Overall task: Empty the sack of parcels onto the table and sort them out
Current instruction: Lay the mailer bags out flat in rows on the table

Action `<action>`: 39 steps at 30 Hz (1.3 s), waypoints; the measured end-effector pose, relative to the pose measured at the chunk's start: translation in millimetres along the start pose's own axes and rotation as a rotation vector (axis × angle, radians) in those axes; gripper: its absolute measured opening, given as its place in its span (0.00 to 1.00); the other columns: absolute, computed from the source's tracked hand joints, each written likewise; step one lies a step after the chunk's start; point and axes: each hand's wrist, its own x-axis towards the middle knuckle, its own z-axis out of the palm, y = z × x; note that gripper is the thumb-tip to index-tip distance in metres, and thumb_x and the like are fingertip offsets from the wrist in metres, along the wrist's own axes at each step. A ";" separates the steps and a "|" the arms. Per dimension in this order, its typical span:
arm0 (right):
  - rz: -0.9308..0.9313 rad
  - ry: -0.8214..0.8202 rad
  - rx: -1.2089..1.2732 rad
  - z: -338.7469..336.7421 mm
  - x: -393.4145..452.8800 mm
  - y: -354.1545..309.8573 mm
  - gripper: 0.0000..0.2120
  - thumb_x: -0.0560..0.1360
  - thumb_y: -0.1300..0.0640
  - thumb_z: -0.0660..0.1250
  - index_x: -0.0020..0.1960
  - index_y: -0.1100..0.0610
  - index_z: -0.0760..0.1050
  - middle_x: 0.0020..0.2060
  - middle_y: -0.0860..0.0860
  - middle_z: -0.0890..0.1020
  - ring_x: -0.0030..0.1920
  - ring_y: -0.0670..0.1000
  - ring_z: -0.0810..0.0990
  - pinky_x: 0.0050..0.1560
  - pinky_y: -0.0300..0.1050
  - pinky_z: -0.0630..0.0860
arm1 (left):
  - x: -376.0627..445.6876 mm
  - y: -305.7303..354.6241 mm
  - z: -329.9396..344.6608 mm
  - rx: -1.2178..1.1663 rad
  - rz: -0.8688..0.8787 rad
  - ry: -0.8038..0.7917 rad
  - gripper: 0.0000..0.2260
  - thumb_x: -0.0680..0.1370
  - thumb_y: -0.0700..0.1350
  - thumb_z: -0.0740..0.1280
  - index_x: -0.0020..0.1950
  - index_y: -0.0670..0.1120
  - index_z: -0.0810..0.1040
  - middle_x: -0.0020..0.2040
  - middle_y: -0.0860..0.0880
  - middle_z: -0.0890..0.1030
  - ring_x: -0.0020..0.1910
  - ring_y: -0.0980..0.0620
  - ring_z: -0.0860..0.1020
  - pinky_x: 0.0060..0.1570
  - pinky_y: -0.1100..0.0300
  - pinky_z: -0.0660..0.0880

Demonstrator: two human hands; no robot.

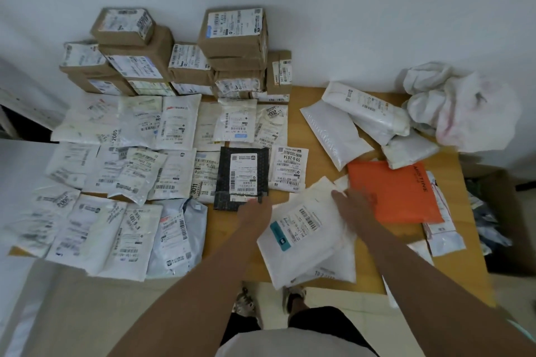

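Note:
A white mailer (304, 238) with a teal sticker lies tilted on the wooden table (229, 258), on top of other white mailers. My left hand (255, 214) holds its left edge, the fingers hidden under the mailer. My right hand (352, 201) rests flat on its upper right corner. An orange mailer (394, 191) lies just right of that hand. Rows of flat white mailers (116, 182) and one black mailer (240, 177) cover the left half of the table. Brown cardboard boxes (232, 38) are stacked against the wall. The crumpled white sack (461, 107) lies at the back right.
More white mailers (362, 119) lie loose at the back right, and a few (443, 229) hang over the right edge. A cardboard box (501, 226) with dark contents stands on the floor to the right. My shoes (246, 304) show below the table's front edge.

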 end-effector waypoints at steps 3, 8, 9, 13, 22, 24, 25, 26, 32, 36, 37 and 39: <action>-0.020 0.029 0.106 43.5 -29.6 10.0 0.22 0.79 0.44 0.60 0.62 0.61 0.74 0.59 0.56 0.78 0.62 0.59 0.76 0.62 0.53 0.71 | -6.7 -35.0 -22.8 0.081 -0.062 0.191 0.23 0.79 0.57 0.56 0.66 0.43 0.72 0.65 0.39 0.72 0.64 0.39 0.70 0.63 0.47 0.68; 0.003 0.054 0.171 110.9 -70.4 20.4 0.14 0.83 0.51 0.57 0.63 0.59 0.70 0.56 0.54 0.76 0.57 0.55 0.73 0.55 0.48 0.66 | -13.2 -81.2 -46.9 -0.177 -0.178 0.221 0.29 0.80 0.53 0.59 0.77 0.44 0.54 0.73 0.41 0.64 0.68 0.41 0.68 0.58 0.50 0.71; 0.006 0.073 0.156 120.4 -74.6 22.6 0.13 0.83 0.51 0.56 0.61 0.59 0.69 0.54 0.55 0.76 0.57 0.56 0.74 0.53 0.48 0.66 | -13.0 -88.6 -48.9 -0.207 -0.163 0.216 0.30 0.79 0.52 0.60 0.78 0.45 0.53 0.73 0.42 0.64 0.67 0.42 0.70 0.57 0.51 0.72; 0.048 0.178 0.097 146.1 -85.7 27.9 0.09 0.83 0.53 0.54 0.56 0.58 0.66 0.48 0.57 0.75 0.54 0.62 0.77 0.52 0.52 0.71 | -16.3 -116.4 -54.8 -0.033 0.000 0.234 0.26 0.79 0.48 0.61 0.76 0.46 0.59 0.73 0.43 0.64 0.68 0.43 0.67 0.63 0.46 0.71; 0.064 0.211 -0.114 159.3 -94.9 25.6 0.16 0.84 0.52 0.52 0.64 0.62 0.66 0.57 0.64 0.78 0.58 0.66 0.77 0.55 0.55 0.71 | -20.5 -139.8 -50.1 0.295 0.158 0.218 0.17 0.79 0.50 0.60 0.68 0.50 0.71 0.67 0.47 0.69 0.67 0.45 0.65 0.64 0.49 0.65; 0.051 0.191 -0.177 159.0 -94.8 23.2 0.16 0.84 0.52 0.53 0.64 0.62 0.66 0.58 0.63 0.78 0.58 0.65 0.77 0.55 0.53 0.70 | -20.3 -141.1 -47.6 0.340 0.189 0.195 0.18 0.79 0.50 0.60 0.69 0.49 0.71 0.67 0.46 0.69 0.67 0.44 0.65 0.64 0.48 0.66; 0.043 0.179 -0.211 158.2 -94.4 22.7 0.16 0.83 0.52 0.53 0.63 0.62 0.67 0.57 0.62 0.78 0.58 0.65 0.77 0.54 0.53 0.70 | -20.6 -141.4 -46.5 0.356 0.200 0.195 0.18 0.79 0.50 0.60 0.68 0.48 0.71 0.67 0.46 0.69 0.67 0.44 0.66 0.64 0.48 0.67; 0.040 0.170 -0.244 158.0 -92.7 23.5 0.15 0.83 0.52 0.53 0.62 0.62 0.67 0.56 0.61 0.78 0.57 0.64 0.77 0.53 0.53 0.71 | -21.3 -141.8 -45.9 0.368 0.207 0.198 0.19 0.79 0.50 0.60 0.68 0.47 0.71 0.67 0.45 0.69 0.66 0.44 0.66 0.63 0.48 0.67; -0.091 0.186 -0.475 148.1 -78.7 30.6 0.18 0.79 0.47 0.61 0.59 0.60 0.68 0.53 0.57 0.76 0.55 0.60 0.76 0.52 0.55 0.76 | -23.8 -139.1 -35.8 0.472 0.335 0.195 0.23 0.78 0.51 0.60 0.71 0.47 0.65 0.69 0.45 0.65 0.66 0.44 0.65 0.65 0.50 0.67; -0.125 0.413 -0.586 130.4 -69.0 35.3 0.29 0.73 0.42 0.68 0.65 0.60 0.67 0.61 0.61 0.71 0.61 0.64 0.71 0.57 0.59 0.72 | -25.3 -133.1 -18.8 0.492 0.389 0.097 0.31 0.75 0.58 0.62 0.76 0.53 0.57 0.73 0.46 0.58 0.69 0.43 0.60 0.67 0.49 0.65; -0.049 0.421 -0.542 123.1 -64.2 35.9 0.33 0.73 0.41 0.68 0.69 0.59 0.64 0.66 0.61 0.68 0.66 0.64 0.67 0.62 0.61 0.69 | -26.7 -129.7 -13.1 0.485 0.361 0.071 0.33 0.75 0.59 0.63 0.76 0.54 0.56 0.74 0.46 0.56 0.71 0.42 0.59 0.67 0.47 0.65; 0.140 0.373 -0.423 108.5 -53.7 37.8 0.43 0.72 0.36 0.67 0.76 0.57 0.53 0.75 0.61 0.58 0.74 0.64 0.57 0.71 0.63 0.59 | -27.5 -124.0 -3.7 0.442 0.289 0.028 0.36 0.74 0.61 0.64 0.77 0.53 0.53 0.76 0.47 0.52 0.73 0.41 0.54 0.68 0.45 0.65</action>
